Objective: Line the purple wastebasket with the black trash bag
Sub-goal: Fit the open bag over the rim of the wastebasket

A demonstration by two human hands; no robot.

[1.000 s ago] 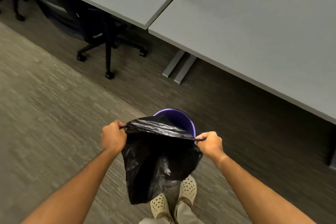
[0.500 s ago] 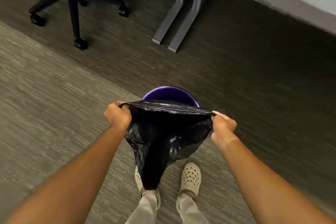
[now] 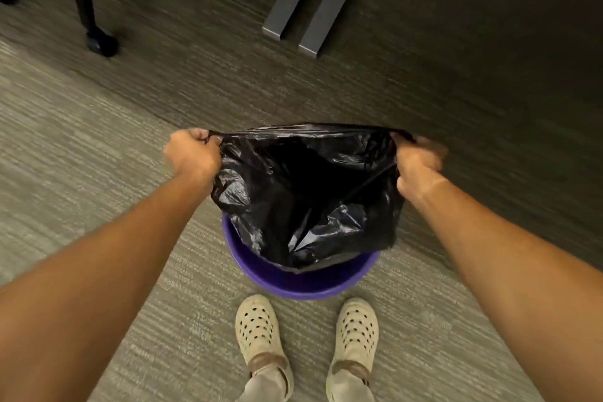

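Observation:
The black trash bag (image 3: 303,192) hangs open at its mouth, stretched wide between both hands. My left hand (image 3: 192,153) grips the bag's left rim in a fist. My right hand (image 3: 416,161) grips the right rim. The bag's lower part hangs into the mouth of the purple wastebasket (image 3: 303,284), which stands on the carpet right in front of my feet. Only the near rim and part of the inner wall of the wastebasket show; the bag hides the rest.
Grey desk legs (image 3: 306,6) lie on the floor at the top centre. An office chair's black wheeled base (image 3: 94,33) stands at the top left. My two feet in beige perforated shoes (image 3: 261,330) are just behind the wastebasket on carpet.
The view tilted down and came closer. The bag's mouth was pulled wider open and moved over the wastebasket, its bottom now hanging inside instead of in front of it.

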